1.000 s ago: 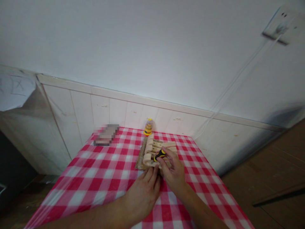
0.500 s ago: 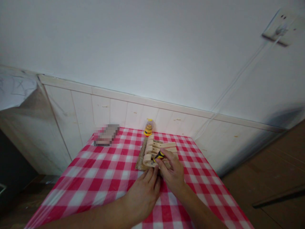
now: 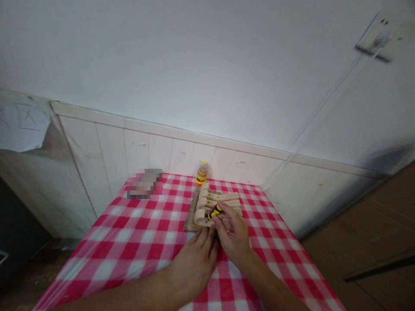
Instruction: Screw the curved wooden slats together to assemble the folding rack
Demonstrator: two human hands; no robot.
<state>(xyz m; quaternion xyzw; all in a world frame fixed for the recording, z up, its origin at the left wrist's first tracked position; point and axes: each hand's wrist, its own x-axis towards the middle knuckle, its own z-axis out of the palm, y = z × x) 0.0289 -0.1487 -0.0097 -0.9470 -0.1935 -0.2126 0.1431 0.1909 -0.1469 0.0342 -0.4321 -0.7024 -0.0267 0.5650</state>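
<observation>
My right hand [image 3: 235,233] grips a small screwdriver [image 3: 215,211] with a yellow and black handle. Its tip end points down and left at the nearest of several pale, curved wooden pieces [image 3: 201,218], close to a dark screw or hole. These pieces lie in a row, their rounded ends to the left, on a brown, cardboard-like sheet [image 3: 191,220]. At the near edge of the closest piece, the fingers of my left hand [image 3: 197,259] press against it, held together. Its fingertips are partly hidden, and my right hand covers part of the wood.
A red and white checked cloth [image 3: 136,246] covers the table. Behind the wood stands a clear-topped container with a yellow base [image 3: 201,173]. A pixelated flat object [image 3: 145,185] lies at the back left. The table's back edge meets a panelled wall [image 3: 158,151].
The screwdriver handle has turned slightly within the fingers of my right hand. My left hand and the wooden pieces stay practically where they were.
</observation>
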